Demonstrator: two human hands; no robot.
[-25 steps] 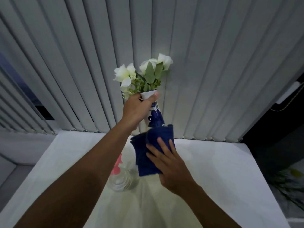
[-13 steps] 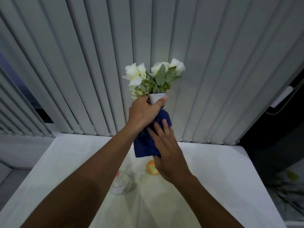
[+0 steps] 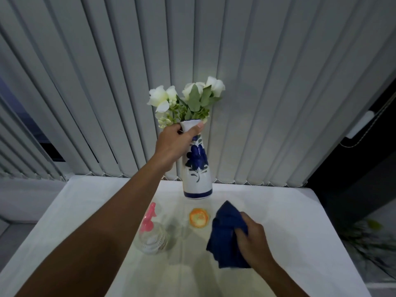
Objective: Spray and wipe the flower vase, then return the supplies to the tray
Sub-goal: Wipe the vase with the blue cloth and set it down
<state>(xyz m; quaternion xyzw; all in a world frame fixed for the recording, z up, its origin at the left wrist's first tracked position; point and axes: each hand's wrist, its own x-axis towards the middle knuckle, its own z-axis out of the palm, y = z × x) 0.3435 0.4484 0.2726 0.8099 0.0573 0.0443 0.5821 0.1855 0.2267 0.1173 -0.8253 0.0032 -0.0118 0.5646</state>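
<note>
A white flower vase [image 3: 197, 172] with a blue painted flower and a blue base band holds white roses [image 3: 186, 99]. My left hand [image 3: 174, 144] grips its neck and holds it upright at the table's back edge; I cannot tell if its base touches the table. My right hand [image 3: 251, 241] is closed on a crumpled dark blue cloth [image 3: 225, 230], low and to the right, apart from the vase. A clear spray bottle [image 3: 153, 236] with a pink trigger stands on the table under my left forearm.
The white table [image 3: 289, 221] runs to the vertical grey blinds [image 3: 257, 93] behind. A small orange-and-white round object [image 3: 198, 218] lies between the bottle and the cloth. A dark gap and green foliage [image 3: 368, 236] lie off the table's right edge.
My right hand has pulled the blue cloth off the vase, down and to the right. The vase's painted body is now uncovered, still held by my left hand.
</note>
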